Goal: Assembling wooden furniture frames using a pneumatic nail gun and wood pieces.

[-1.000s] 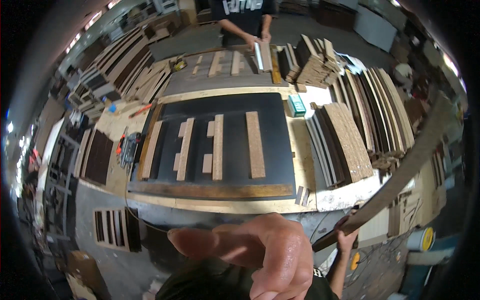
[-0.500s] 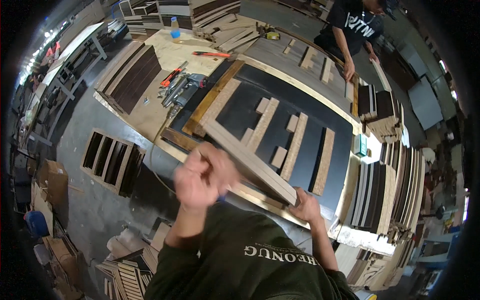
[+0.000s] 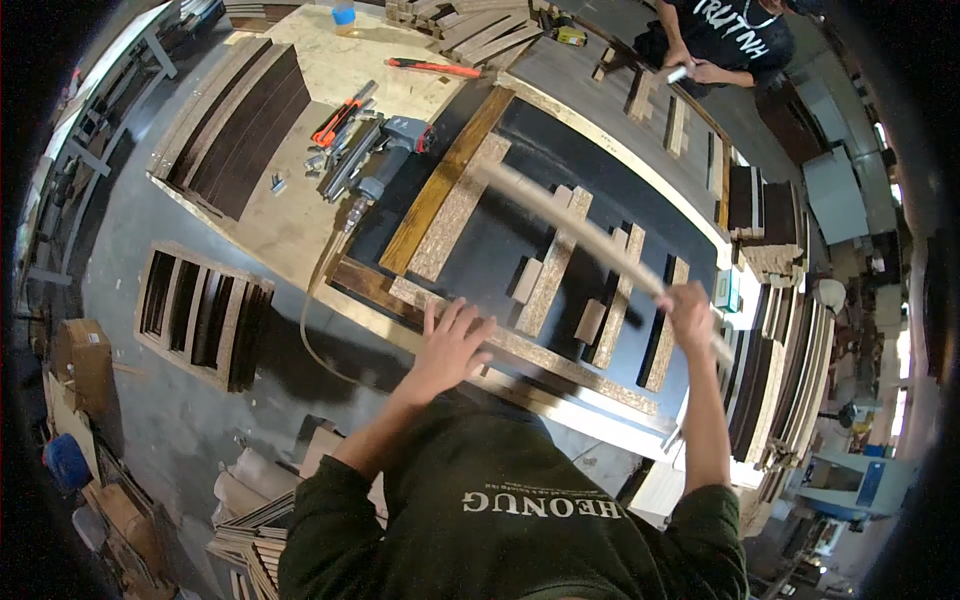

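My right hand [image 3: 690,318] is closed round the right part of a long, thin wooden strip [image 3: 590,235], which slants above a black panel [image 3: 470,235] and is slightly blurred. Beside my left hand [image 3: 452,345], whose fingers are spread, a chipboard strip [image 3: 560,367] lies along the panel's near edge; whether the fingertips touch it I cannot tell. Another chipboard strip [image 3: 460,210] lies on the left, against a brown wooden guide bar [image 3: 445,185]. Several shorter crosswise strips [image 3: 620,295] and small wooden blocks [image 3: 589,321] rest on the panel.
Left of the panel lie a nail gun [image 3: 385,160] with a hose and an orange-handled cutter [image 3: 340,120]. Stacked boards [image 3: 240,130] stand at the table's left; more strips [image 3: 780,350] are piled right. Across the table, a person [image 3: 720,45] holds a small white thing.
My right hand has lifted a strip up and away across the panel, while another strip now lies along the near edge. My left hand has come down beside it. The person opposite has brought both hands together.
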The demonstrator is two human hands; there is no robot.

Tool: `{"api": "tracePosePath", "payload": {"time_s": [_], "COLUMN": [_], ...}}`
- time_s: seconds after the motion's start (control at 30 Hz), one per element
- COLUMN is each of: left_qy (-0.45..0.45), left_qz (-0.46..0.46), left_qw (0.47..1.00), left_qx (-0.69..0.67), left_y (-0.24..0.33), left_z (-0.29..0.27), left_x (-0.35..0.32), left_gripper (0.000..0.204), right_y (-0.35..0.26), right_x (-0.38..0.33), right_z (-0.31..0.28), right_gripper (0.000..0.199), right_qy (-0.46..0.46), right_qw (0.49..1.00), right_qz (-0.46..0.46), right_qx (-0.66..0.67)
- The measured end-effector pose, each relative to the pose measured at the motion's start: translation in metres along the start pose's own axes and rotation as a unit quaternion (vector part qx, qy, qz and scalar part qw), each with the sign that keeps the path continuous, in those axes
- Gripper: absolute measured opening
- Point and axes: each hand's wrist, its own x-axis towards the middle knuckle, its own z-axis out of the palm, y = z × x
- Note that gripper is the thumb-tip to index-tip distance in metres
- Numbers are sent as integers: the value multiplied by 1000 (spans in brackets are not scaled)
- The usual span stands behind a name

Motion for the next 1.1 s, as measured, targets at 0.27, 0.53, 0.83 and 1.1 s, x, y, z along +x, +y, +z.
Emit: {"api": "tracePosePath", "payload": {"time_s": [0.27, 0.53, 0.83, 1.1], "left_qy": [-13, -9, -20, -45], "left_qz": [3, 38, 42, 84], "left_qw": [996, 997, 997, 992], "left_qx": [-91, -70, -55, -80], "left_y": [-9, -6, -10, 1], "left_z": [-5, 1, -5, 13], "left_x": [33, 42, 47, 53], "left_gripper": [28, 24, 29, 32], "right_y": [57, 59, -80, -80], "right_x": [134, 150, -68, -106], "right_z": [28, 99, 72, 71], "right_gripper": [39, 41, 30, 35], "right_qy": [39, 70, -43, -55], "right_qw": [999, 994, 956, 969], "right_qz": [-15, -5, -86, -19], "right_qx": [-16, 88, 279, 239]}}
